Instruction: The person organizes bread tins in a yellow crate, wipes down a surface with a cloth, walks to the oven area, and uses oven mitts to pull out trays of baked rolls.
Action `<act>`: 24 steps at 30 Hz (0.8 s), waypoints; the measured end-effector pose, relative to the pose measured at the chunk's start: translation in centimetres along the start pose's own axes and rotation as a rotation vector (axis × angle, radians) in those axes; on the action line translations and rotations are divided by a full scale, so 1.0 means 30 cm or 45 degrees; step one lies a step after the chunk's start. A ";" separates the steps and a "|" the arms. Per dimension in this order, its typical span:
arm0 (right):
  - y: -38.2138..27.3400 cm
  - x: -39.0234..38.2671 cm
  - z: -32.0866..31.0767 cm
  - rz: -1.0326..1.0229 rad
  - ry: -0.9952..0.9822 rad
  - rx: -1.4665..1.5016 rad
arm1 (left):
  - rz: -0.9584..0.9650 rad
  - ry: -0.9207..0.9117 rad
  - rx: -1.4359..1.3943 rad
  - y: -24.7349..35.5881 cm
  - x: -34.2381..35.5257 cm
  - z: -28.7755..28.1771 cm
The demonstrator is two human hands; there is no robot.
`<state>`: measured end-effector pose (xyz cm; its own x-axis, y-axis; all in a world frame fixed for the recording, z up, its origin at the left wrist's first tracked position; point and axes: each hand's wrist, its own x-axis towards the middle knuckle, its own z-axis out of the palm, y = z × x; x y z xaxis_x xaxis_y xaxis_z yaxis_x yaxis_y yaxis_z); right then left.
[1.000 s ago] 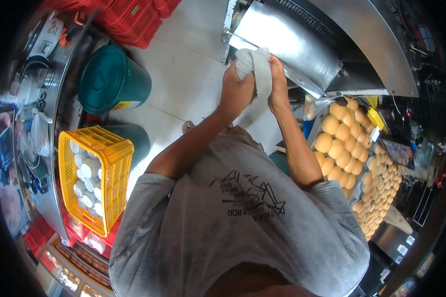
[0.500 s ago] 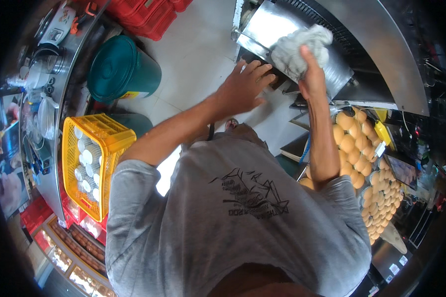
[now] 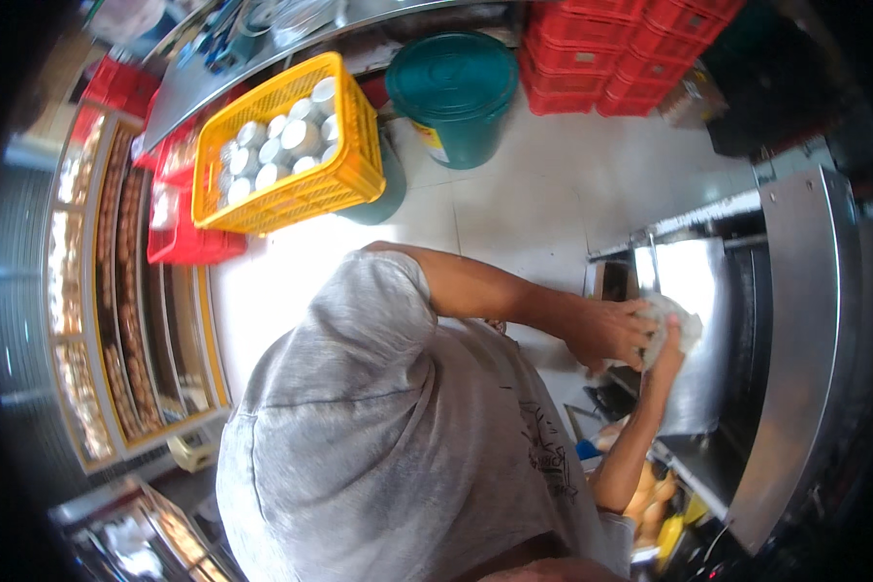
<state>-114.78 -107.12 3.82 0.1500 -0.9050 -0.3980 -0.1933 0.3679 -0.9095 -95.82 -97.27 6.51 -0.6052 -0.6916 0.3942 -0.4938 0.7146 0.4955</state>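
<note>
Cloth (image 3: 688,330), pale, bunched — presumably so one grasp contains it; seen over the shiny metal panel (image 3: 692,400). Right hand (image 3: 664,360): fingers closed around it, thumb laid across. Left hand (image 3: 603,335): fingers spread, extended to the cloth's left edge, perhaps for steadying — firm contact cannot be told

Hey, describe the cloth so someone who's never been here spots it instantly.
Toward the picture's right, a bright metal sheet lies left of a long steel panel. Over its left part, the right hand holds a crumpled cloth. Soft, whitish folds set it apart from the smooth, glossy metal beside it.
</note>
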 end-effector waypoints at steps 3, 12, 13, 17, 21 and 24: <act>-0.012 0.159 -0.126 -0.442 0.193 -0.225 | -0.359 0.308 0.088 -0.029 -0.078 -0.063; 0.309 0.315 -0.213 -0.795 0.249 -1.529 | -1.386 0.148 0.153 -0.152 -0.856 0.010; 0.311 0.297 -0.187 -0.784 0.292 -1.422 | -1.327 0.144 0.137 -0.188 -0.962 0.059; 0.253 0.267 -0.075 -0.673 0.445 -1.456 | -1.480 -0.109 -0.061 -0.266 -1.082 0.015; 0.166 0.271 -0.005 -0.303 0.555 -1.453 | -1.371 -0.214 -0.189 -0.543 -1.023 -0.079; 0.162 0.277 0.040 -0.079 0.701 -1.427 | -1.157 -0.278 -0.227 -0.757 -0.871 -0.236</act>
<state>-113.31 -112.60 -4.04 -0.1845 -0.9828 -0.0097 -0.9595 0.1823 -0.2147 -64.37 -96.18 -9.58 -0.1492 -0.9268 -0.3445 -0.7412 -0.1258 0.6593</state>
